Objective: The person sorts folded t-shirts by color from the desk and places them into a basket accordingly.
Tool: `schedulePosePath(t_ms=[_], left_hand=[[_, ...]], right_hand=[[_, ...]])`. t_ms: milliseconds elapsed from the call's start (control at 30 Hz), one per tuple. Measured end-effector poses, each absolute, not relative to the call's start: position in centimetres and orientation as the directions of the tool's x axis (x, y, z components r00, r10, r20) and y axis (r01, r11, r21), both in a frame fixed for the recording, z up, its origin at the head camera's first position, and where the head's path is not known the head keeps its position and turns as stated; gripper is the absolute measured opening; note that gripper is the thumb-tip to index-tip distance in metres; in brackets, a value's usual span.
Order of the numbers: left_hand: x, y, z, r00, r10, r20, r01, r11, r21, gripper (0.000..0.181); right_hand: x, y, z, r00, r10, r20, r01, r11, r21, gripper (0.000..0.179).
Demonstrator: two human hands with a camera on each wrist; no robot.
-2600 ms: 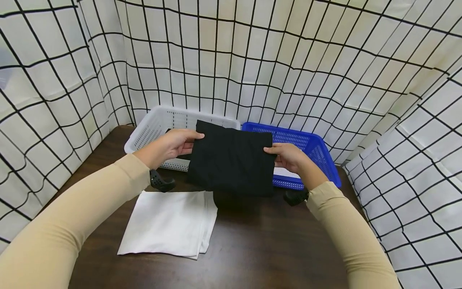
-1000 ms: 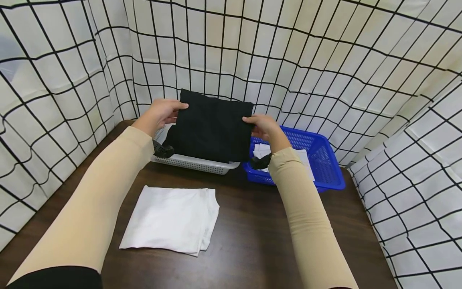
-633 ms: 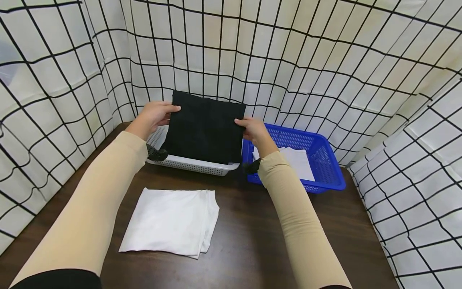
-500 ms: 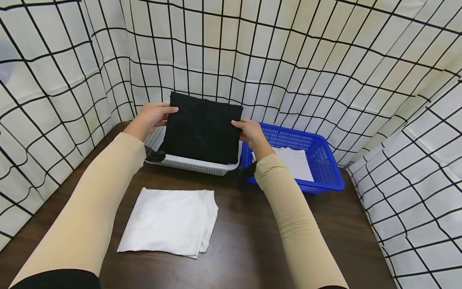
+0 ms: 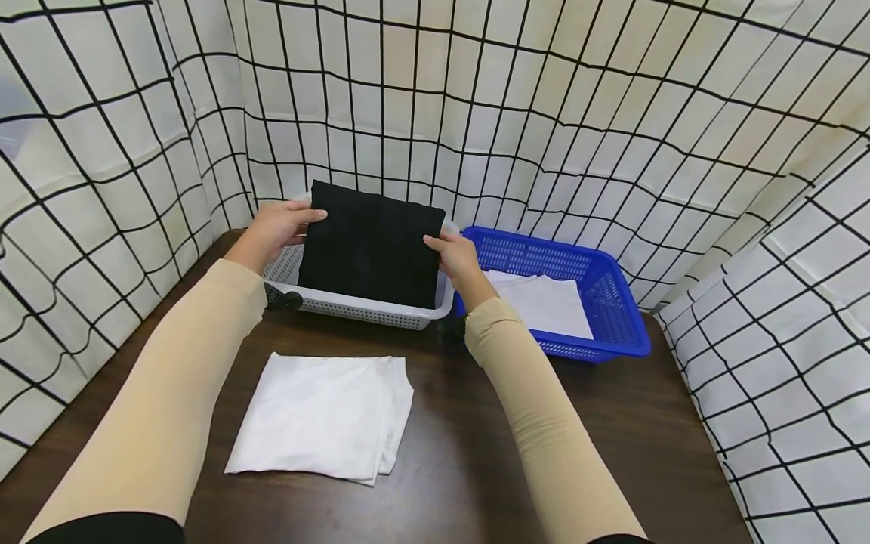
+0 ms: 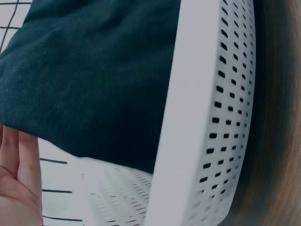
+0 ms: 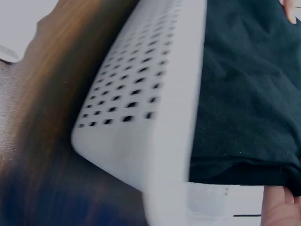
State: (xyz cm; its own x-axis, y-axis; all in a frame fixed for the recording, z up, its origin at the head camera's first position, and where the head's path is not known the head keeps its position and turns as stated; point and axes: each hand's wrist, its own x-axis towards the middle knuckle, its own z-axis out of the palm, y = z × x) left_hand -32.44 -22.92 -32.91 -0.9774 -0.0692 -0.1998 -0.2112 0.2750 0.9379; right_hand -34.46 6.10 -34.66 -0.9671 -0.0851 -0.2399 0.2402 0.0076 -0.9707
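Note:
A folded black cloth (image 5: pixel 372 245) is stretched between both hands over the white basket (image 5: pixel 367 308), its lower edge down inside the near rim. My left hand (image 5: pixel 275 227) pinches the upper left side, thumb in front and fingers behind. On the opposite side, my right hand (image 5: pixel 457 257) pinches the cloth the same way. The left wrist view shows the dark cloth (image 6: pixel 94 80) dipping behind the basket's rim (image 6: pixel 188 108), with left fingers (image 6: pixel 29 165) at its edge. In the right wrist view, the cloth's folded layers (image 7: pixel 249 165) show above the right fingers (image 7: pixel 277 202).
A folded white cloth (image 5: pixel 319 415) lies on the brown wooden table (image 5: pixel 476 453) in front. Right of the white basket stands a blue basket (image 5: pixel 605 302) with white cloth (image 5: pixel 550 306) inside. A white curtain with a black grid (image 5: pixel 503 113) encloses the back and sides.
Both hands have carried the black cloth left from between the baskets to over the white basket, and lately lowered it into the basket. The white cloth on the table stays put.

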Motion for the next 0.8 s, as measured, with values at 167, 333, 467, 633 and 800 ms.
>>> schedulePosePath(t_ms=[167,333,467,633,800], left_hand=[[-32.5,-22.7,-34.2,-0.979,-0.077,-0.191,-0.205,0.271,0.940,0.072],[-32.6,-22.7,-34.9,-0.976,-0.063,-0.208,-0.217,0.313,0.925,0.069],[-32.5,-22.7,-35.4,-0.977,-0.062,-0.203,-0.212,0.327,0.921,0.067],[-32.6,-22.4,-35.6,-0.980,-0.058,-0.189,-0.198,0.357,0.913,0.069],[-32.8,-21.8,-36.4,-0.982,-0.071,-0.176,-0.189,0.361,0.913,0.069]], right_hand=[[-34.0,5.9,-35.9,-0.970,-0.078,-0.230,0.223,0.091,-0.971,0.053],[-33.9,6.0,-36.3,-0.964,-0.081,-0.252,0.236,0.167,-0.957,0.055],[-33.9,6.1,-36.8,-0.967,-0.087,-0.238,0.215,0.216,-0.952,0.054],[-34.2,6.2,-37.1,-0.976,-0.080,-0.203,0.171,0.298,-0.939,0.049],[-34.5,6.0,-37.7,-0.984,-0.054,-0.171,0.138,0.381,-0.914,0.049]])
